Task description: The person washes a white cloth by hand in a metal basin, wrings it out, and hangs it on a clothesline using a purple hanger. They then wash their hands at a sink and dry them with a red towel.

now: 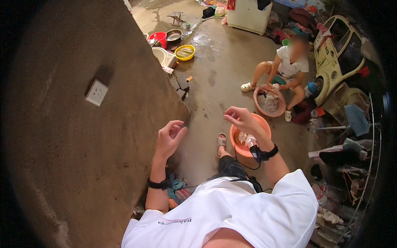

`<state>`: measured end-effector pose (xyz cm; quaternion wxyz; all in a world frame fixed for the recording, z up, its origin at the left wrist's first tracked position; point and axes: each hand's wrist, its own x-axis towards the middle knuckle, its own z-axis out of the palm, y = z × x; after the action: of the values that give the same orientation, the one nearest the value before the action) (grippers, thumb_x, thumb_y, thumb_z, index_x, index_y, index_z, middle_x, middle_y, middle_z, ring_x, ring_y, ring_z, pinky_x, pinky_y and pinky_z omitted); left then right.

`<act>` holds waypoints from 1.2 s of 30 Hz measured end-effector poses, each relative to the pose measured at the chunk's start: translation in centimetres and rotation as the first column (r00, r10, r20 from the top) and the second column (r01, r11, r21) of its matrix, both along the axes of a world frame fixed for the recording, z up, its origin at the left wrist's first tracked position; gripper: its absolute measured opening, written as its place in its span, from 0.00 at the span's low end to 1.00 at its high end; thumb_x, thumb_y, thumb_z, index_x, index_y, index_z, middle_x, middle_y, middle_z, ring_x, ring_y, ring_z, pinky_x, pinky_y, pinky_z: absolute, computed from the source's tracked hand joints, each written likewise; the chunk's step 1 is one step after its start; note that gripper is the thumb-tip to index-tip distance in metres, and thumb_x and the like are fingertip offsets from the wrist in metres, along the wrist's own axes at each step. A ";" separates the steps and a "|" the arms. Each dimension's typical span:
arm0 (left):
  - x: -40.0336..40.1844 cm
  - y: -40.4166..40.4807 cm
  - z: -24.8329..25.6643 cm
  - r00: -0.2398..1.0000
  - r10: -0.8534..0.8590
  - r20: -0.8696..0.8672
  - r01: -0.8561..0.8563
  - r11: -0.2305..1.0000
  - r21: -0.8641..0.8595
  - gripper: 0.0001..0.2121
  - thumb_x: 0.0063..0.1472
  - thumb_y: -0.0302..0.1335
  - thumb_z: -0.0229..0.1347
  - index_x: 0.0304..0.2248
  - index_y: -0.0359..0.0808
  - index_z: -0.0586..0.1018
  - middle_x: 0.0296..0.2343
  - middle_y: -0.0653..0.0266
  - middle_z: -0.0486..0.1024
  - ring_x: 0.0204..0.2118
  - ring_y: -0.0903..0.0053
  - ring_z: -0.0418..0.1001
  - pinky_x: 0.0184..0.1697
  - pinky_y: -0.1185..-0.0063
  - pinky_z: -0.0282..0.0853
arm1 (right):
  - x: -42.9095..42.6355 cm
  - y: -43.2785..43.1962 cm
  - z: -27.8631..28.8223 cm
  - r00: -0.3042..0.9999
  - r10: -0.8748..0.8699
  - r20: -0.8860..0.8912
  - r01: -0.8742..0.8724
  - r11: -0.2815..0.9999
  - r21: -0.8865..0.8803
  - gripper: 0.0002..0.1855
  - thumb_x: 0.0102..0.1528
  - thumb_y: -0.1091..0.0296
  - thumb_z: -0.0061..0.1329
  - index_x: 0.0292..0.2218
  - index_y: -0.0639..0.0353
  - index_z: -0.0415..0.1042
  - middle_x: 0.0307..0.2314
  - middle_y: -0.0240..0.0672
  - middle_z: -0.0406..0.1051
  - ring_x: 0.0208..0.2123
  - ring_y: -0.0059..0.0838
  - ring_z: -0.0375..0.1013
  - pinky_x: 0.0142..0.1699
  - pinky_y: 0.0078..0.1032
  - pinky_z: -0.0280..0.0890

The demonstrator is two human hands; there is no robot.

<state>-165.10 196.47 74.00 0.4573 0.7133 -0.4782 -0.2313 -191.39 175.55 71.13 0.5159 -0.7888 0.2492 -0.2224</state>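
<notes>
My left hand (170, 136) is raised beside the brown wall, fingers curled with a gap to the thumb and nothing between them. Level with my chest, my right hand (239, 118) also has bent fingers and shows nothing in its grasp. It hangs over the left rim of an orange plastic basin (234, 148), without clear contact. Wet white cloth (247, 139) lies inside that basin, partly hidden by my right forearm. Both wrists wear black straps with small devices.
A person (291, 66) sits beyond, hands over a pink basin (256, 102) of laundry. A yellow basin (185, 59), a red bucket (159, 37) and a metal basin (174, 39) stand farther off. A toy car (333, 62) and metal rack (370, 145) are right; a wall socket (97, 92) is left.
</notes>
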 end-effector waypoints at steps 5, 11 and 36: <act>3.2 -14.2 0.7 0.999 -0.048 0.020 0.048 0.998 0.040 0.10 0.61 0.28 0.63 0.41 0.35 0.80 0.23 0.70 0.75 0.26 0.87 0.68 0.31 0.83 0.67 | 3.0 -11.5 -1.4 0.995 -0.083 0.048 0.080 0.995 0.052 0.12 0.62 0.65 0.54 0.38 0.67 0.75 0.23 0.30 0.74 0.25 0.15 0.69 0.31 0.19 0.66; 8.5 -31.3 0.1 0.999 -0.040 -0.016 0.041 0.998 0.037 0.10 0.62 0.26 0.62 0.42 0.33 0.80 0.25 0.69 0.76 0.29 0.88 0.71 0.34 0.84 0.69 | 8.8 -25.5 -1.5 0.994 -0.092 0.065 0.088 0.994 0.066 0.11 0.62 0.65 0.54 0.37 0.66 0.74 0.22 0.32 0.73 0.24 0.16 0.69 0.31 0.20 0.66; 41.0 -97.6 1.4 0.916 -0.280 -0.288 0.182 0.928 -0.324 0.10 0.66 0.26 0.59 0.45 0.34 0.79 0.27 0.74 0.75 0.29 0.91 0.71 0.32 0.88 0.64 | 33.1 -81.4 9.0 0.883 -0.456 0.107 0.468 0.857 -0.215 0.05 0.60 0.72 0.55 0.36 0.65 0.76 0.26 0.32 0.76 0.29 0.20 0.74 0.38 0.20 0.68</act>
<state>-124.07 98.89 75.45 0.5994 0.5273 -0.5054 -0.3275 -158.27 94.11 80.10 0.3570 -0.7551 0.3897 -0.3880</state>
